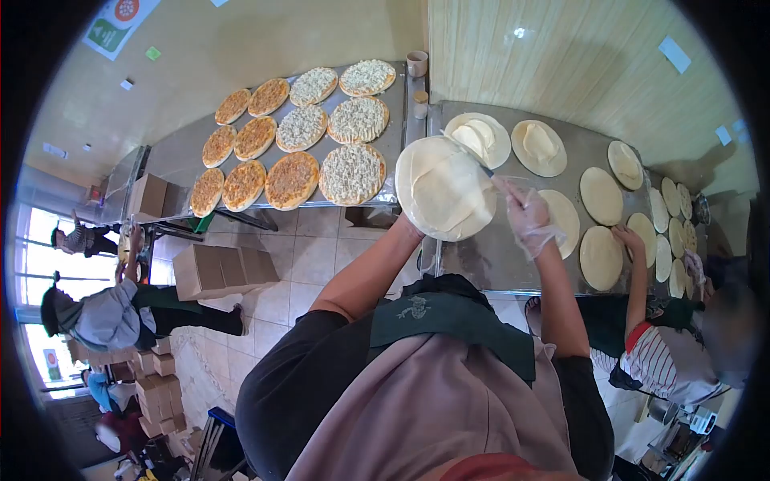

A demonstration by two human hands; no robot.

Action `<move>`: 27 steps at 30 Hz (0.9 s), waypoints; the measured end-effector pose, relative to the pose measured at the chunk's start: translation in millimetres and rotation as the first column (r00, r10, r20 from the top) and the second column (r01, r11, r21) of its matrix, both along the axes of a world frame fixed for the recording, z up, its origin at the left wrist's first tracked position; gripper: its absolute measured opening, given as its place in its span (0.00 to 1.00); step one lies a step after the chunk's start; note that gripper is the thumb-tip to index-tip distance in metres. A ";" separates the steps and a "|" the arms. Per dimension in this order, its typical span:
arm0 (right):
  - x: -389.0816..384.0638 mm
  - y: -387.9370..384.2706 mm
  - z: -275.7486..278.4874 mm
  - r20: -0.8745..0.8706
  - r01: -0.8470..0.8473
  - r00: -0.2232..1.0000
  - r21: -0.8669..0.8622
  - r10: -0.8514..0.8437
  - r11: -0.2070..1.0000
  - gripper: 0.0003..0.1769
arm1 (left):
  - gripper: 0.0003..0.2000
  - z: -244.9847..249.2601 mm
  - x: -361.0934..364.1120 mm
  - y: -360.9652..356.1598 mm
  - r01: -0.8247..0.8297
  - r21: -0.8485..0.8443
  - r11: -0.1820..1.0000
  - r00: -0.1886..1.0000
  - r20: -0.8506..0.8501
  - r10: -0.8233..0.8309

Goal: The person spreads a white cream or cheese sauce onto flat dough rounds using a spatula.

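The left hand [411, 228] carries a dough round [445, 188] from beneath, held above the gap at the surface's [489, 256] near-left edge and tilted toward the camera. The left hand's grip is hidden under the dough, so I cannot tell how it closes. The gloved right hand [525, 212] has its grip clenched on a thin tool [491, 173]; the tool's long axis runs up-left, tip pointing over the round's right rim. Bare rounds lie on the surface beyond, where a co-worker's hand [624, 235] touches one.
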State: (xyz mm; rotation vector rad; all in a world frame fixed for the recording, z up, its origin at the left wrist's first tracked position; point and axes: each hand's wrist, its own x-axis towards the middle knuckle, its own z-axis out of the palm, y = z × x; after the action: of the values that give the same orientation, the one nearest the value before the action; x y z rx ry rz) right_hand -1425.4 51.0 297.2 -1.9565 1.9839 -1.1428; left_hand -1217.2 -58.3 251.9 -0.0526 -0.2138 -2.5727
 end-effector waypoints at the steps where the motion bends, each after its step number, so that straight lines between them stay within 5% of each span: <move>1: 15.1 4.6 15.3 -0.005 0.000 1.000 -0.004 0.000 1.000 0.19 | 0.26 -7.5 -3.9 -4.2 0.025 0.024 0.999 0.999 -0.021 -0.025; 3: 47.0 26.3 55.8 -0.267 0.062 0.963 0.298 0.021 0.953 0.21 | 0.26 -26.5 -8.5 -13.1 0.026 0.017 1.000 0.999 -0.035 -0.026; 9: 63.2 65.1 90.5 -0.223 -0.156 0.944 0.342 0.242 0.927 0.19 | 0.26 12.6 4.8 -1.7 -0.075 0.003 0.997 0.997 0.005 0.075; 15: 23.3 25.9 90.7 -0.130 0.025 0.991 0.079 -0.015 0.997 0.22 | 0.27 6.4 0.4 -8.4 0.018 -0.066 0.998 0.997 -0.074 -0.023; 19: 36.4 25.8 66.2 -0.429 -0.074 0.900 0.025 0.078 0.997 0.23 | 0.27 3.5 -0.8 -9.8 0.041 -0.120 0.992 0.990 -0.131 -0.056; 25: 46.0 52.6 100.1 -0.358 -0.139 0.901 0.298 0.245 0.944 0.21 | 0.29 25.3 15.6 1.1 0.083 -0.075 0.994 0.997 0.001 -0.083; 27: 26.4 43.0 87.8 -0.217 0.027 0.976 -0.028 -0.032 0.999 0.21 | 0.29 26.8 16.4 2.5 0.082 -0.065 0.995 0.997 -0.007 -0.083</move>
State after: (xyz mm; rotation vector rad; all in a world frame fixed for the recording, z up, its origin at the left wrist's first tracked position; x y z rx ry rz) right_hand -1399.0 94.0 384.9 -2.1545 2.1183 -1.0018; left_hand -1200.8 -55.8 278.7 -0.0996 -0.2968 -2.6466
